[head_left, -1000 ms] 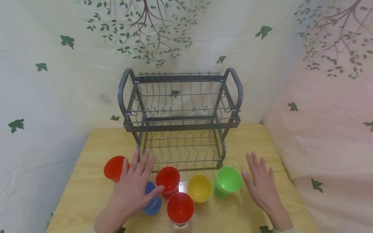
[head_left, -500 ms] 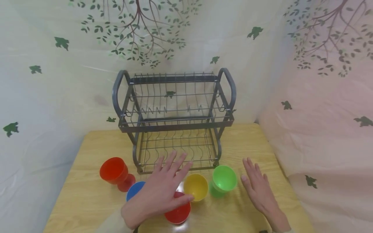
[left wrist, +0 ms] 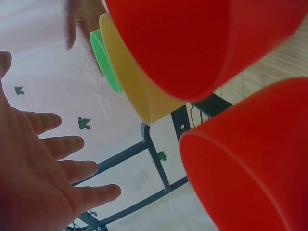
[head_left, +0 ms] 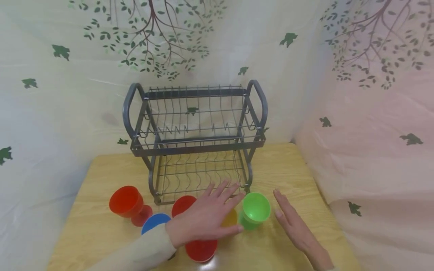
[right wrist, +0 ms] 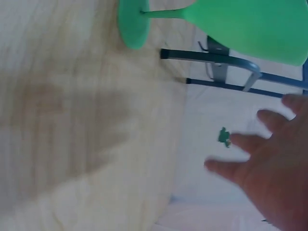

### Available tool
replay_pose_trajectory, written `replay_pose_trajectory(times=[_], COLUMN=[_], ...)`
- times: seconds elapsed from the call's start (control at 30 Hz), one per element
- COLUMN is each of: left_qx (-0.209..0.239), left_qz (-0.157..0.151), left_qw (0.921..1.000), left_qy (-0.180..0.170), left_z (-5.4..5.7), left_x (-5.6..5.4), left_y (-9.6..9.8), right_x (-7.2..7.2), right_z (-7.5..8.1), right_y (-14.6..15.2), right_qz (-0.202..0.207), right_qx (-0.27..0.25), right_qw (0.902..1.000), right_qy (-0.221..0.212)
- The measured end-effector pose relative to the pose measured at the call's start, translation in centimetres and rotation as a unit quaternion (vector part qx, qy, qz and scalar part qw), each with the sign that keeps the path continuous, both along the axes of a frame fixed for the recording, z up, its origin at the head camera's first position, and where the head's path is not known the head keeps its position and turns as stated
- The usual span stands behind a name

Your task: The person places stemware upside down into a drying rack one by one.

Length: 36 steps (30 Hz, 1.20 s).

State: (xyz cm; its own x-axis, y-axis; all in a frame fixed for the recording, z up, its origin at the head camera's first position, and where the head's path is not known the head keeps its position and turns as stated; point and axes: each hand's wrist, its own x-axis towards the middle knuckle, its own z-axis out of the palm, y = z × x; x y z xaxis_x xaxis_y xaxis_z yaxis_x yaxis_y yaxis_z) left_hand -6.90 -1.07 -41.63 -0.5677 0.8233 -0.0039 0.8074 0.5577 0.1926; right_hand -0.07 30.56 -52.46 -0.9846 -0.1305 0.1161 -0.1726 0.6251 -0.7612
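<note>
My left hand [head_left: 210, 218] hovers palm down over the cups with its fingers spread, holding nothing. Below it, a yellow goblet [head_left: 232, 218] and a red front goblet [head_left: 201, 251] are partly covered, as is another red goblet [head_left: 183, 205] behind. A blue goblet [head_left: 154, 222] shows by the wrist. Just beyond the left fingertips stands a green goblet [head_left: 255, 209], its thin stem and round foot visible in the right wrist view. To its right is my right hand [head_left: 298, 229], fingers extended and apart from the green goblet. A third red goblet [head_left: 126, 202] stands at far left.
A dark two-tier dish rack [head_left: 200, 148] stands behind the goblets, with wire shelves and curved side handles. The wooden table [head_left: 285, 169] ends at a light cloth backdrop [head_left: 271, 101] printed with branches and leaves.
My left hand has swept right across the cups, from near the blue goblet to over the yellow one. My right hand stays beside the green goblet, slightly turned. The head view has shifted slightly.
</note>
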Motion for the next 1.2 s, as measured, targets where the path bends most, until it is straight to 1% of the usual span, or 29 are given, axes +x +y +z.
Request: replay_pose_trajectory(times=[0.07, 0.17, 0.23, 0.33, 0.4, 0.57, 0.63, 0.73, 0.83, 0.93, 1.03, 1.2], left_qx=[0.0, 0.002, 0.0, 0.001, 0.005, 0.024, 0.027, 0.037, 0.051, 0.064, 0.067, 0.078], left_qz=[-0.002, 0.001, 0.007, 0.022, 0.033, 0.049, 0.054, 0.062, 0.07, 0.077, 0.084, 0.099], left_qw=[1.0, 0.9999, 0.9996, 0.9989, 0.9985, 0.9972, 0.9966, 0.9952, 0.9937, 0.9926, 0.9921, 0.9895], left_qy=[-0.001, -0.016, -0.026, -0.04, -0.044, -0.052, -0.056, -0.067, -0.071, -0.069, -0.065, -0.071], left_z=[-0.2, -0.3, -0.4, -0.5, -0.5, -0.6, -0.6, -0.5, -0.5, -0.7, -1.0, -1.1], left_x=[-0.1, -0.2, -0.1, -0.1, -0.1, 0.0, 0.1, 0.2, 0.3, 0.4, 0.4, 0.5], left_y=[0.2, 0.3, 0.1, -0.4, -0.8, -1.8, -2.1, -2.6, -3.0, -3.5, -3.9, -4.6], right_x=[0.2, 0.4, 0.4, 0.2, 0.0, -0.5, -0.6, -0.7, -0.7, -0.7, -0.7, -0.9], right_z=[-0.6, -1.6, -2.3, -3.3, -3.8, -4.4, -4.5, -4.7, -4.9, -5.1, -5.3, -5.2], right_y=[0.1, 0.1, 0.0, -0.5, -0.9, -2.0, -2.4, -2.9, -3.2, -3.4, -3.5, -3.5], right_qz=[0.013, 0.026, 0.037, 0.039, 0.033, -0.002, -0.014, -0.021, -0.026, -0.025, -0.019, -0.024], right_qx=[-0.017, -0.035, -0.05, -0.079, -0.1, -0.144, -0.156, -0.161, -0.169, -0.187, -0.206, -0.2], right_qw=[0.9998, 0.999, 0.9979, 0.9956, 0.9934, 0.9847, 0.9804, 0.9778, 0.9768, 0.9754, 0.9733, 0.9755], right_qy=[-0.005, -0.012, -0.018, -0.032, -0.046, -0.098, -0.119, -0.132, -0.128, -0.114, -0.099, -0.088])
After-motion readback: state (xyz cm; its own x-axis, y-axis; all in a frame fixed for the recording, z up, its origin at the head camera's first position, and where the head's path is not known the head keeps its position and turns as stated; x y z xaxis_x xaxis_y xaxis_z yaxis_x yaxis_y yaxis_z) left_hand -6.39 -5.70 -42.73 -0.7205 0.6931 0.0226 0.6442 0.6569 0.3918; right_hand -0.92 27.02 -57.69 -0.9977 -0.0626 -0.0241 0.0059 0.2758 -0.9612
